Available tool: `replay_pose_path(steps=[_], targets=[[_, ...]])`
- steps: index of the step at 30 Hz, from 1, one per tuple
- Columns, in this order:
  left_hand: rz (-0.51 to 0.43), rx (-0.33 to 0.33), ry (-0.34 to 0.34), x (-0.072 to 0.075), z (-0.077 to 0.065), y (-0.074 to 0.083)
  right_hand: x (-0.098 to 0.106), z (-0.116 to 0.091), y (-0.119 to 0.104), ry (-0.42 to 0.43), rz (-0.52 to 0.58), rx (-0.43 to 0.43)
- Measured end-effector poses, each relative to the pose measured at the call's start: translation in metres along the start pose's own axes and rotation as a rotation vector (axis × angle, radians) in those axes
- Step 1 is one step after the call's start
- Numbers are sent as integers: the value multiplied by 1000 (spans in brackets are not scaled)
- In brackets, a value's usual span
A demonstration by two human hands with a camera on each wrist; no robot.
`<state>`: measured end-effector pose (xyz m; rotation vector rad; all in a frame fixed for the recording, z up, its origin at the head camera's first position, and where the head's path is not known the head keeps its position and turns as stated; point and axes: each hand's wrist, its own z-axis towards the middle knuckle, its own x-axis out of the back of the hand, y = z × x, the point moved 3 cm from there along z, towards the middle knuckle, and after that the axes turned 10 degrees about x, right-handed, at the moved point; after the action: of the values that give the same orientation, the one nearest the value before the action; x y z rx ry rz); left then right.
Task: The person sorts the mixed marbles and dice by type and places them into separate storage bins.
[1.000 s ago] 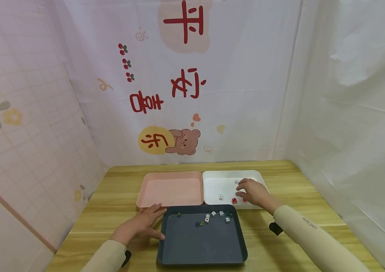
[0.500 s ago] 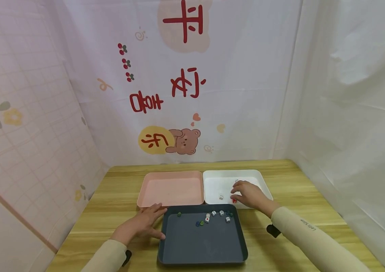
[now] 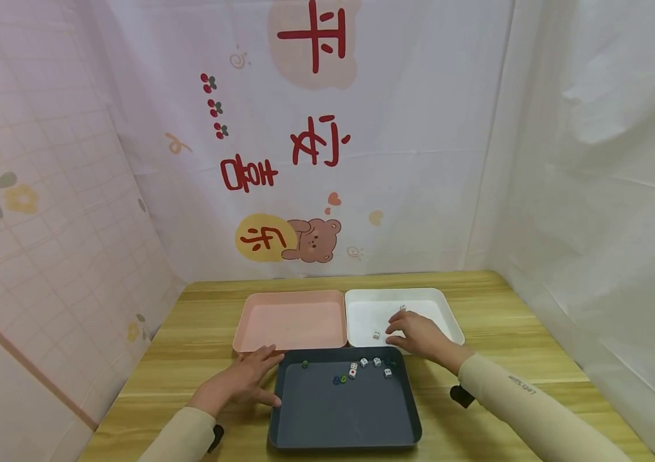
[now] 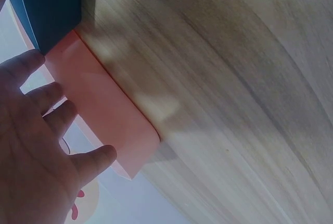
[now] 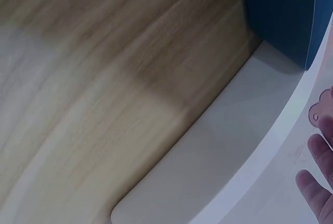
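Observation:
My right hand (image 3: 420, 335) hovers over the front right of the white tray (image 3: 361, 314), fingers loosely bent and thumb apart. No object shows between the fingertips; what lies beneath the hand is hidden. One white die (image 3: 376, 335) sits just left of it, another die (image 3: 402, 308) behind it. Beside the dark grey tray (image 3: 339, 417), my left hand (image 3: 241, 380) is spread, its thumb at the left rim. The left wrist view shows the fingers (image 4: 96, 164) apart in front of the pink tray (image 4: 99, 99).
Several white dice (image 3: 353, 370) lie toward the dark tray's back, with small green (image 3: 305, 364) and blue (image 3: 336, 380) pieces. The pink tray stands at the back left, against the white one. A patterned cloth (image 3: 408, 160) hangs behind the wooden table (image 3: 154, 372).
My right hand has moved left and slightly forward over the white tray. It now covers the red dice that showed by its fingers earlier. The left hand stays in place.

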<state>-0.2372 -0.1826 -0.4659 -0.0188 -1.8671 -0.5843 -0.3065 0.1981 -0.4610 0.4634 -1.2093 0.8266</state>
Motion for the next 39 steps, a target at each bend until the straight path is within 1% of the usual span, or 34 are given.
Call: replay_pose_path(steps=[6, 12, 17, 21, 29, 34, 39], targets=[[-7, 4, 2, 1, -1, 1, -4, 1, -7, 7, 7, 25], [-9, 10, 4, 1, -1, 0, -4, 4, -14, -15, -2, 26], [-20, 27, -1, 0, -1, -1, -4, 8, -22, -34, 21, 42], [-21, 24, 1, 0, -1, -1, -7, 12, -29, -53, 20, 51], [-7, 15, 5, 1, -2, 1, -12, 20, -44, -55, 34, 122], [-5, 5, 10, 0, 0, 1, -15, 23, -49, -58, 50, 154], [-3, 2, 14, 0, -1, 2, -19, 26, -53, -50, 42, 195]])
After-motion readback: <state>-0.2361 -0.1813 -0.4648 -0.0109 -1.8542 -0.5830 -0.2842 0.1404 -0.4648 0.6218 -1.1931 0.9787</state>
